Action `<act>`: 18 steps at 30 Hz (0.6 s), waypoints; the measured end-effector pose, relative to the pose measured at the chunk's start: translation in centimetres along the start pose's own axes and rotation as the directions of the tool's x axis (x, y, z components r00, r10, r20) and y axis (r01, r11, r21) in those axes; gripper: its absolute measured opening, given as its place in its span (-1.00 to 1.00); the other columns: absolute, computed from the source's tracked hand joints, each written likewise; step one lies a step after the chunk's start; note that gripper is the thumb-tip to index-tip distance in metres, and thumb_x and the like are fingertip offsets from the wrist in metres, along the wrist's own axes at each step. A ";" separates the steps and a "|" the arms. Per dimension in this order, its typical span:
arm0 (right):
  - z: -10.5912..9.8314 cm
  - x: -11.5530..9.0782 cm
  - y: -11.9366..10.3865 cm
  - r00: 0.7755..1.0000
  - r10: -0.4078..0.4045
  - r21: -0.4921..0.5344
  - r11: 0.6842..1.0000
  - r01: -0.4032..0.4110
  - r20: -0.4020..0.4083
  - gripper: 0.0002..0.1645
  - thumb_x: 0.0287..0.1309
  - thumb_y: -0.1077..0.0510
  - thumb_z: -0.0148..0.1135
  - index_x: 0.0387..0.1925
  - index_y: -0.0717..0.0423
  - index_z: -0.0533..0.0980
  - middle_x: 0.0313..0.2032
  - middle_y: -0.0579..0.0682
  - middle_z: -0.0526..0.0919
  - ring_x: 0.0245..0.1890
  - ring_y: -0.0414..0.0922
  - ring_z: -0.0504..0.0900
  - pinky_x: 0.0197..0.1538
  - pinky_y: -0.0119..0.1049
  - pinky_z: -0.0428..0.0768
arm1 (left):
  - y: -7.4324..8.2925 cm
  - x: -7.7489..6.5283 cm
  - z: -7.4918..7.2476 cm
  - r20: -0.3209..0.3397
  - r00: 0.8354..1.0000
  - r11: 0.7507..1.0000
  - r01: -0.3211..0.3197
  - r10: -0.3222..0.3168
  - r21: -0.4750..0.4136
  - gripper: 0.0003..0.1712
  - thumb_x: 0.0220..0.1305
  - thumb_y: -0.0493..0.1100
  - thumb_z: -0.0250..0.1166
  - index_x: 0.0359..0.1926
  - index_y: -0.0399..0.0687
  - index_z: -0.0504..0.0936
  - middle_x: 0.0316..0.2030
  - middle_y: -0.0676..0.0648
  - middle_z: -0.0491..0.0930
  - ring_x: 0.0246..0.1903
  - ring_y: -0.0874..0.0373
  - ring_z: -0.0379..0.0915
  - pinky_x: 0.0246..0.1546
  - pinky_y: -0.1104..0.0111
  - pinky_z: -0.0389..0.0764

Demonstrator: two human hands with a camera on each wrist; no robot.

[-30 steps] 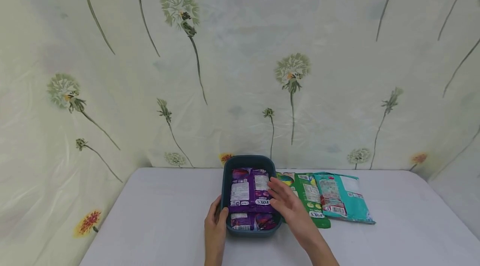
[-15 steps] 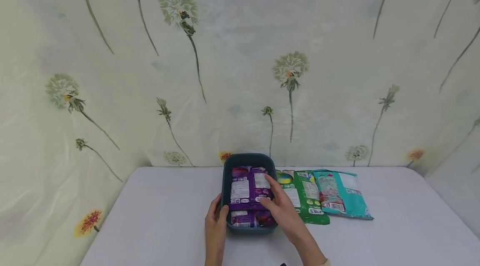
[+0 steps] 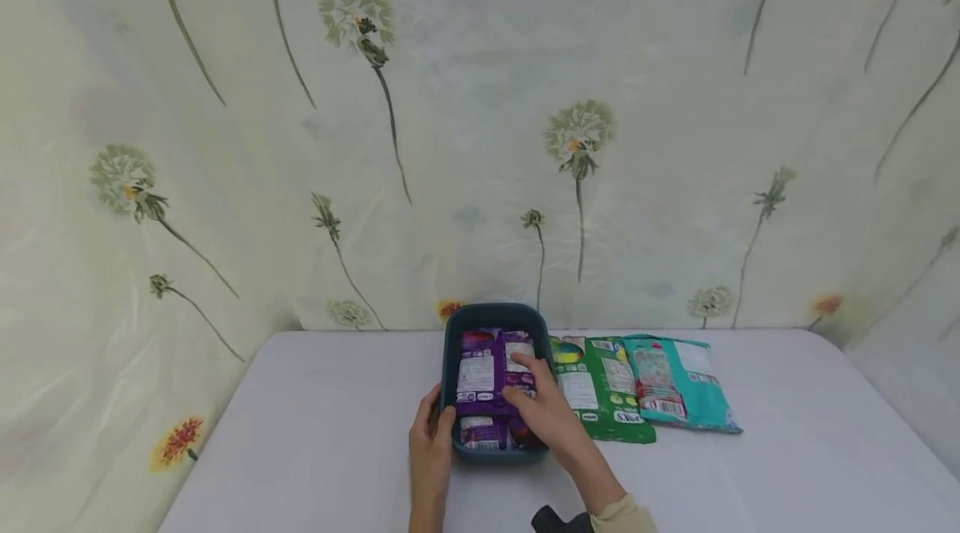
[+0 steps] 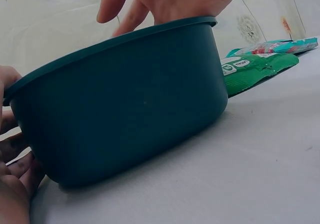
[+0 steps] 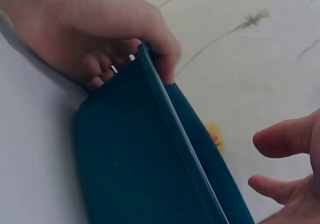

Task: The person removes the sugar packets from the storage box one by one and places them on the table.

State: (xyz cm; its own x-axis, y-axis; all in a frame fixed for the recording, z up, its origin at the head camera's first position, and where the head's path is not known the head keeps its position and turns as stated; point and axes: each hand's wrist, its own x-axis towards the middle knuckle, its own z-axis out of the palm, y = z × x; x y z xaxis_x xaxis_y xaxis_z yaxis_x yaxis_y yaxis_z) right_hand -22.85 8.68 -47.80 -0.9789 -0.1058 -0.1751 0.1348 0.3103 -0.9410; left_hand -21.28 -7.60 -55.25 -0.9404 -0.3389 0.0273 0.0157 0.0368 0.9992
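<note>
A dark teal plastic bin (image 3: 497,456) stands on the table with purple snack packets (image 3: 476,374) lying inside. My left hand (image 3: 431,441) grips the bin's left side, its thumb hooked over the rim and the fingers outside, as the right wrist view shows. Over the right side of the bin hovers my right hand (image 3: 547,408), thumb and index finger apart; whether it touches the packets cannot be told. In the left wrist view this right hand (image 4: 185,1) shows above the bin rim (image 4: 125,38), and the packets are hidden there by the wall.
Right of the bin lie a green snack packet (image 3: 611,399) and a turquoise one (image 3: 686,387), edges overlapping. Behind the white table (image 3: 337,416) hangs a flower-printed backdrop (image 3: 465,141). A dark device (image 3: 555,520) sits by the right sleeve (image 3: 622,514).
My right hand has moved left from the bin's right edge to over the purple packets. The sleeve and dark device have come into view. The left hand keeps its grip.
</note>
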 end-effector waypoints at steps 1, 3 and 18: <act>0.0 0.1 0.0 1.000 0.011 0.002 1.000 -0.011 -0.005 -0.36 0.27 0.07 0.07 0.36 -0.14 0.17 0.45 0.26 -0.07 0.40 0.30 0.02 0.30 0.41 0.09 | 0.0 0.0 0.0 0.000 1.000 1.000 -0.001 0.001 0.000 -0.52 0.35 -0.15 0.11 0.27 -0.12 0.38 0.27 -0.21 0.38 0.30 -0.05 0.28 0.31 0.19 0.31; 0.1 0.2 0.0 0.999 0.032 0.025 0.999 -0.032 -0.011 -0.37 0.27 0.06 0.07 0.35 -0.12 0.19 0.40 0.26 0.10 0.32 0.25 0.21 0.26 0.36 0.22 | 0.0 -0.1 0.0 0.001 1.000 1.000 0.001 -0.001 -0.004 -0.52 0.36 -0.16 0.10 0.27 -0.13 0.38 0.27 -0.21 0.38 0.31 -0.05 0.28 0.31 0.20 0.30; 0.3 1.4 0.1 0.997 0.004 0.366 0.930 0.024 -0.076 -0.49 0.28 0.27 -0.01 0.25 0.24 0.26 0.31 0.24 0.27 0.26 0.08 0.27 0.37 0.10 0.20 | 0.1 -0.1 0.3 -0.033 0.999 0.999 0.019 -0.018 0.029 -0.51 0.33 -0.14 0.12 0.26 -0.12 0.39 0.27 -0.21 0.39 0.31 -0.06 0.27 0.31 0.15 0.32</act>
State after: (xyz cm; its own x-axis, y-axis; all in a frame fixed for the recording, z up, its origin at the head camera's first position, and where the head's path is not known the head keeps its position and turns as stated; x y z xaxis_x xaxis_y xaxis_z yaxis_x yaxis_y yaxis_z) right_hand -24.17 8.25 -48.24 -0.9871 -0.0328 -0.1565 0.1582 -0.0596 -0.9856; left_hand -21.29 -7.32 -55.13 -0.9289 -0.3702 0.0102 -0.0121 0.0578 0.9983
